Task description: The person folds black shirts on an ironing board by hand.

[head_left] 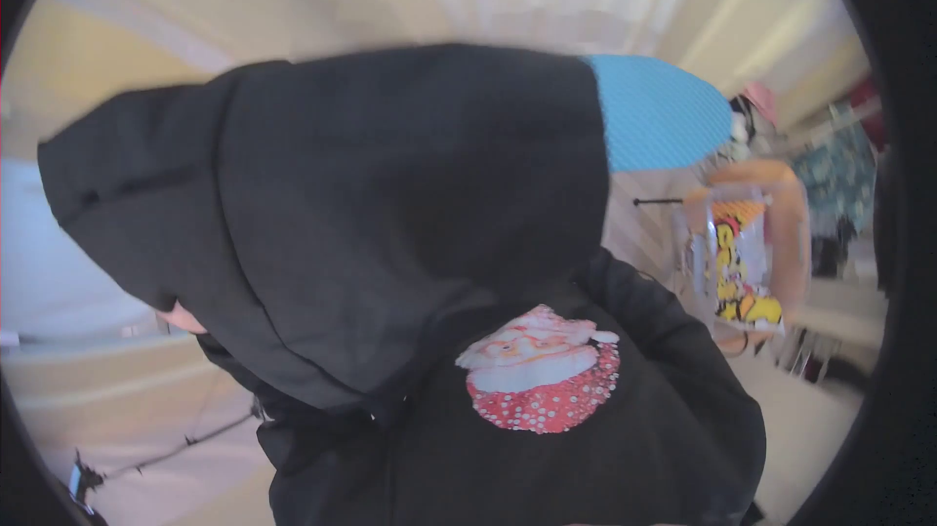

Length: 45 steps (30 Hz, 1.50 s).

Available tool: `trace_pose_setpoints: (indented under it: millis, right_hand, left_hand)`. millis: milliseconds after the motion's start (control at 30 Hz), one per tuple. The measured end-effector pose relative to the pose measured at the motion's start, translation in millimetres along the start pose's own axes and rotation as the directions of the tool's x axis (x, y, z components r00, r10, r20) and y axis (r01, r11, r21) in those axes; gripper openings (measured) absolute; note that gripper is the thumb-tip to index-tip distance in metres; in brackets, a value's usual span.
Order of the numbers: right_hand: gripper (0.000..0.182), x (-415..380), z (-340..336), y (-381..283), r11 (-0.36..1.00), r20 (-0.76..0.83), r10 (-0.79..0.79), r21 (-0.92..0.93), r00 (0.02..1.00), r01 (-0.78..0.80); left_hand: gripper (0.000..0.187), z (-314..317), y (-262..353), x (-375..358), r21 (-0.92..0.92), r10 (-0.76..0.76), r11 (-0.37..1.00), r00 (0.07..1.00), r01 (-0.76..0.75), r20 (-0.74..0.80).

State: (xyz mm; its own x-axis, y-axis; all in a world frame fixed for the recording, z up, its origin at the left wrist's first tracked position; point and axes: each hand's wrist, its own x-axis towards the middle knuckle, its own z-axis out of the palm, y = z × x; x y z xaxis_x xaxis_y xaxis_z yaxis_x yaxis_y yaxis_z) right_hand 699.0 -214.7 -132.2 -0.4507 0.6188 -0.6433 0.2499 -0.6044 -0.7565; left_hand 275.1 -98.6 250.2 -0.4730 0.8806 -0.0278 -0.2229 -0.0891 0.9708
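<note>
A large piece of black clothing (410, 175) fills the middle of the head view, with long seams and a hem-like edge at the left. Below it is more black fabric bearing a red-and-white print (542, 370); where one garment ends and the other begins is hard to make out. At the lower left edge of the cloth, a small patch of my left hand (183, 317) shows. The cloth hides its fingers, so their grip cannot be seen. My right hand is out of sight.
To the right of the cloth extends a blue textured surface (664, 114) with a rounded end. A clear container with yellow cartoon prints (742, 272) stands beyond it, near hanging patterned fabric (837, 175). A thin dark stand (181, 446) is at the lower left.
</note>
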Motion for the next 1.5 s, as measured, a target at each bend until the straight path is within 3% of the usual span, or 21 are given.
trace_pose_setpoints:
  millis: [133, 233, 267, 333, 367, 400, 433, 500, 600, 633, 800, 867, 933, 1000, 1033, 1067, 1133, 1233, 1333, 1433, 1500]
  right_hand:
    - [0.063, 82.9, 12.4, 75.6, 0.877, -0.119, -0.101, 0.459, 0.988, 0.145]
    - [0.079, -26.3, -8.6, -36.1, 0.642, -0.245, -0.167, 0.709, 0.955, 0.294]
    - [0.084, -64.9, -20.6, -68.0, 0.546, -0.282, -0.184, 0.767, 0.941, 0.337]
    - [0.092, -134.5, -29.3, -128.1, 0.389, -0.351, -0.210, 0.826, 0.912, 0.408]
    - [0.077, -164.0, -41.7, -158.5, 0.200, -0.562, -0.158, 0.787, 0.812, 0.584]
    - [0.062, -193.5, -52.8, -189.5, 0.018, -0.733, -0.062, 0.678, 0.678, 0.735]
    - [0.055, -206.7, -72.2, -197.4, -0.071, -0.803, 0.007, 0.593, 0.595, 0.802]
    - [0.046, -206.9, -128.2, -182.0, 0.097, -0.963, -0.056, 0.259, 0.265, 0.961]
    - [0.038, -233.4, -216.2, -184.8, 0.279, -0.955, -0.239, -0.242, -0.177, 0.929]
    - [0.018, -254.8, -232.1, -191.3, 0.172, -0.969, -0.160, -0.217, -0.190, 0.961]
    - [0.037, -322.1, -295.8, -179.5, 0.371, -0.942, 0.080, -0.274, -0.324, 0.887]
    - [0.057, -310.7, -318.3, -144.9, 0.481, -0.923, 0.154, -0.241, -0.352, 0.843]
    - [0.077, -288.8, -332.9, -96.5, 0.659, -0.911, 0.200, -0.148, -0.361, 0.738]
    - [0.078, -254.6, -340.7, -40.0, 0.950, -0.961, 0.198, 0.140, -0.194, 0.277]
    - [0.080, -235.7, -349.6, -5.8, 0.974, -0.968, 0.208, 0.191, -0.143, 0.122]
    - [0.073, -213.1, -359.4, 36.9, 0.979, -0.971, 0.199, 0.203, -0.134, -0.017]
    - [0.062, -180.4, -374.7, 103.0, 0.952, -0.978, 0.180, 0.200, -0.106, -0.232]
    - [0.065, -186.3, -369.4, 110.0, 0.934, -0.944, 0.329, 0.325, 0.003, -0.147]
    - [0.072, -196.7, -368.1, 101.5, 0.933, -0.932, 0.347, 0.333, 0.100, -0.139]
    - [0.076, -201.6, -373.8, 102.4, 0.921, -0.911, 0.379, 0.388, 0.165, 0.025]
    - [0.079, -202.3, -373.3, 99.6, 0.891, -0.899, 0.397, 0.425, 0.182, 0.156]
  left_hand:
    - [0.052, 136.0, -16.1, -14.9, 0.497, 0.304, 0.864, 0.869, -0.079, -0.391]
    - [0.044, 294.2, 7.2, -88.9, 0.731, 0.385, 0.680, 0.826, 0.047, -0.411]
    - [0.043, 329.2, 4.3, -97.5, 0.693, 0.304, 0.715, 0.932, -0.087, -0.197]
    - [0.042, 404.2, -2.0, -101.5, 0.566, 0.195, 0.783, 0.966, -0.257, 0.170]
    - [0.041, 452.1, -4.9, -83.0, 0.358, 0.128, 0.867, 0.849, -0.346, 0.512]
    - [0.040, 500.8, -7.3, -65.2, 0.130, 0.110, 0.932, 0.606, -0.338, 0.788]
    - [0.040, 528.2, -12.1, -61.4, 0.018, 0.119, 0.956, 0.442, -0.294, 0.889]
    - [0.034, 540.5, -23.2, -78.0, -0.180, 0.221, 0.970, 0.281, -0.166, 0.934]
    - [0.028, 548.8, -25.2, -105.6, -0.416, 0.408, 0.908, 0.116, 0.054, 0.906]
    - [0.021, 546.8, -26.5, -124.9, -0.328, 0.357, 0.927, 0.692, -0.181, 0.627]
    - [0.008, 586.2, -58.6, -142.9, -0.004, 0.122, 0.973, 0.496, -0.232, 0.860]
    - [0.008, 567.5, -237.1, -63.0, 0.155, -0.028, 0.952, 0.432, -0.263, 0.902]
    - [0.010, 464.8, -406.7, -1.2, 0.298, -0.175, 0.918, 0.406, -0.263, 0.897]
    - [0.003, 398.1, -464.8, 1.5, 0.412, -0.203, 0.622, 0.371, -0.665, 0.906]
    - [0.007, 374.6, -473.0, -6.6, 0.433, -0.223, 0.520, 0.372, -0.737, 0.901]
    - [0.016, 357.6, -462.1, -23.1, 0.658, -0.388, 0.638, 0.571, -0.400, 0.724]
    - [0.037, 335.5, -441.0, -52.3, 0.754, -0.669, 0.616, 0.657, 0.228, 0.348]
    - [0.047, 330.1, -417.6, -84.3, 0.743, -0.491, 0.660, 0.812, 0.109, 0.316]
    - [0.048, 362.0, -404.6, -124.7, 0.652, -0.141, 0.670, 0.801, -0.355, 0.582]
    - [0.056, 410.8, -392.2, -178.8, 0.475, -0.031, 0.536, 0.546, -0.697, 0.837]
    - [0.068, 436.1, -400.0, -208.7, 0.537, -0.302, 0.210, 0.468, -0.817, 0.831]
